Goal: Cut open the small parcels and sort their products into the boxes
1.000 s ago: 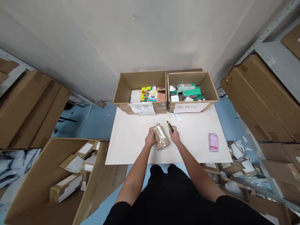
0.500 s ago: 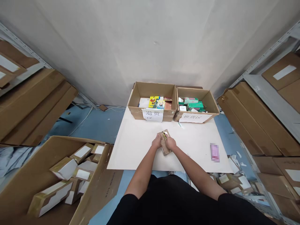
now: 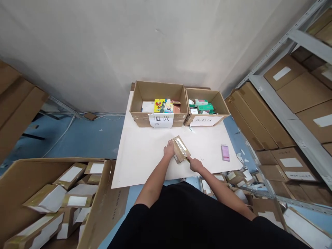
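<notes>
A small taped cardboard box (image 3: 181, 149) with a white label sits on the white tabletop in front of me, turned at a slant. My left hand (image 3: 169, 148) is closed on its left side. At the near right corner of the box, my right hand (image 3: 195, 164) is closed around a slim yellow and dark box cutter (image 3: 187, 159), mostly hidden by the fingers. Its tip meets the taped edge; I cannot make out the blade.
Behind stand two open cartons with handwritten signs, the left carton (image 3: 142, 119) holding colourful packs, the right carton (image 3: 220, 109) green-and-white ones. A pink blurred item (image 3: 225, 153) lies right on the table (image 3: 140, 152). A large carton (image 3: 103, 197) of parcels is at left; shelving (image 3: 269, 93) at right.
The box has been turned on the table so its labelled, taped face shows. My right hand has moved to its near right corner with the box cutter. The view has swung to the right.
</notes>
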{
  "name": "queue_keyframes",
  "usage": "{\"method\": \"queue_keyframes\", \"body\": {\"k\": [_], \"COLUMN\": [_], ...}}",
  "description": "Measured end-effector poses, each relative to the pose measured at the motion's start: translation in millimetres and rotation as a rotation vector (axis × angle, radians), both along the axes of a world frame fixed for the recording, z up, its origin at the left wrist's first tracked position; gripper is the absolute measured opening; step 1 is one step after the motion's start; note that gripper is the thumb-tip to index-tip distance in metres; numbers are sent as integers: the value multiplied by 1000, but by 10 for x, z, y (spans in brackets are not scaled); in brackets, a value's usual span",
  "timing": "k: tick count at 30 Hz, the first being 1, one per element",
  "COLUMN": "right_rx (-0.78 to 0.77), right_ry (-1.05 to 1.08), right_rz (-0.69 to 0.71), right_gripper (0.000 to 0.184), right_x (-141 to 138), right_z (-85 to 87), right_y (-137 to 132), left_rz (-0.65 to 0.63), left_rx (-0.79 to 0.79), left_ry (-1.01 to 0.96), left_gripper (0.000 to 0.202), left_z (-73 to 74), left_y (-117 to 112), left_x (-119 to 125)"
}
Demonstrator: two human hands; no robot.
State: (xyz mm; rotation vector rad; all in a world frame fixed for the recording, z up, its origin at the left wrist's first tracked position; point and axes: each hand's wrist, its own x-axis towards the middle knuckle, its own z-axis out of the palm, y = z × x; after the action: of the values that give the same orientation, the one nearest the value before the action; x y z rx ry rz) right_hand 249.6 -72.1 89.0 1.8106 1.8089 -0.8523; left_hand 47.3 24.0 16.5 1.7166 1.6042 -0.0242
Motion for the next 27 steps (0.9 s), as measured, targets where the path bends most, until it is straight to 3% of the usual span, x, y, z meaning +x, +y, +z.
{"method": "queue_keyframes", "body": {"k": [4, 8, 12, 15, 20, 24, 27], "right_rx": [10, 94, 216, 213, 253, 217, 168], "right_ry": [-6, 54, 185, 358, 545, 593, 591], "right_rz": [14, -65, -361, -625, -810, -786, -737], "right_gripper": [66, 53, 48, 54, 61, 62, 63], "right_x": [-1, 187, 553, 758, 881, 903, 924], "right_z": [61, 84, -4, -111, -251, -303, -327], "right_y": [-81, -227, -470, -533, -329, -77, 82], "left_rz": [-33, -53, 68, 88, 69, -42, -105], "left_rx": [-1, 54, 139, 102, 94, 112, 68], "left_ry": [61, 123, 244, 321, 250, 180, 179], "left_gripper": [101, 90, 79, 74, 64, 72, 72], "left_z": [32, 61, 34, 36, 106, 86, 22], "left_y": [13, -61, -248, -338, -230, -140, -198], "left_x": [-5, 73, 312, 469, 487, 396, 323]}}
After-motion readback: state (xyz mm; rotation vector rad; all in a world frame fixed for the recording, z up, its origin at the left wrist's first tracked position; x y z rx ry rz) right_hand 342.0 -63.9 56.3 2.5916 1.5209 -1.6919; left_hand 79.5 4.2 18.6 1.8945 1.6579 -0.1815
